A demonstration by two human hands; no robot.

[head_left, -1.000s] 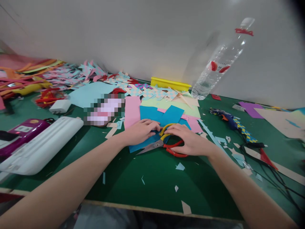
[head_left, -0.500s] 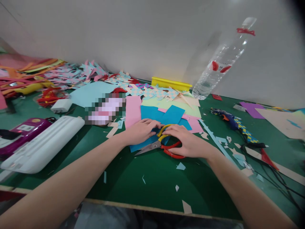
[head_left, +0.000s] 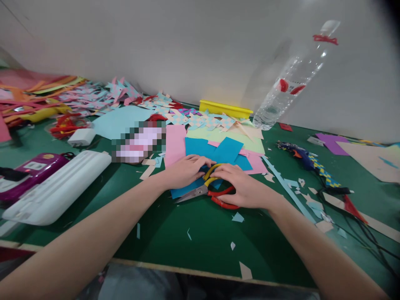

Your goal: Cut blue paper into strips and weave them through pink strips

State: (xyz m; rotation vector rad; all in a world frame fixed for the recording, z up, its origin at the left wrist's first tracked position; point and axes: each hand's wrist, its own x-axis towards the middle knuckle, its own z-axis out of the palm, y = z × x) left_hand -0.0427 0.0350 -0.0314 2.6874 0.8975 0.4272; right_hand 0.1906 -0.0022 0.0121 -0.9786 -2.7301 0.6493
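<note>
My right hand [head_left: 245, 185] is closed on scissors [head_left: 200, 191] with one yellow and one red handle. The blades point left over the green table, in front of blue paper. My left hand [head_left: 187, 171] rests beside the yellow handle, fingers curled and pinching blue paper [head_left: 193, 182]; exactly what lies between the fingertips is partly hidden. Both hands' fingertips almost meet. Behind them lie another blue piece [head_left: 227, 150], a pink sheet [head_left: 175, 143] and a pale green sheet [head_left: 253, 141].
A clear bottle [head_left: 293, 79] leans at the back beside a yellow tray [head_left: 225, 109]. Left are a white sealer-like device [head_left: 62, 187], a purple device [head_left: 34, 171] and a phone [head_left: 140, 143]. A blue tool with a cable [head_left: 308, 160] lies right. Paper scraps [head_left: 238, 217] dot the green table [head_left: 212, 246].
The scissors have shifted slightly left and down in my right hand. My left hand stays nearly in the same place on the blue paper.
</note>
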